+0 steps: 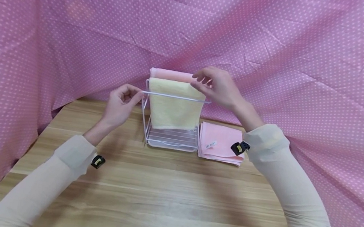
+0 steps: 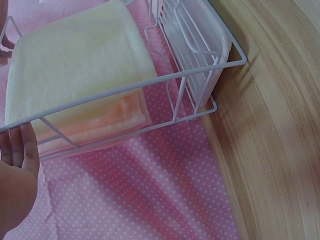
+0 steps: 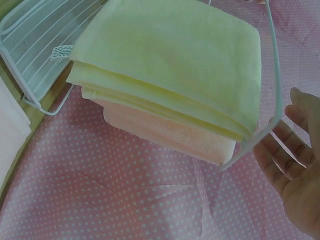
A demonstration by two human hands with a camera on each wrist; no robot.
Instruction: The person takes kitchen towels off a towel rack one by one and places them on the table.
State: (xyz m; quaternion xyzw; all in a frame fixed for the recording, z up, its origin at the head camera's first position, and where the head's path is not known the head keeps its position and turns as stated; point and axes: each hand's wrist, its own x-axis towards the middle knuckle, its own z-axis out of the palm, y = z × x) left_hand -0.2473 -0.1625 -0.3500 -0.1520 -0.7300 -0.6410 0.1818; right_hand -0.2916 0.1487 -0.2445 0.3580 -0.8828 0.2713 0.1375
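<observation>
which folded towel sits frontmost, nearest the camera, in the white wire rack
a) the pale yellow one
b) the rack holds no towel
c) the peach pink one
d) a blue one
a: in the head view the pale yellow folded towel stands in front of the peach pink folded towel inside the white wire rack, and both wrist views show the yellow one stacked against the peach one.

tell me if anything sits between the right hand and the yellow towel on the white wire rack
Nothing visible does. The right hand hovers at the top right corner of the folded yellow towel in the white wire rack, with only open air between them.
</observation>
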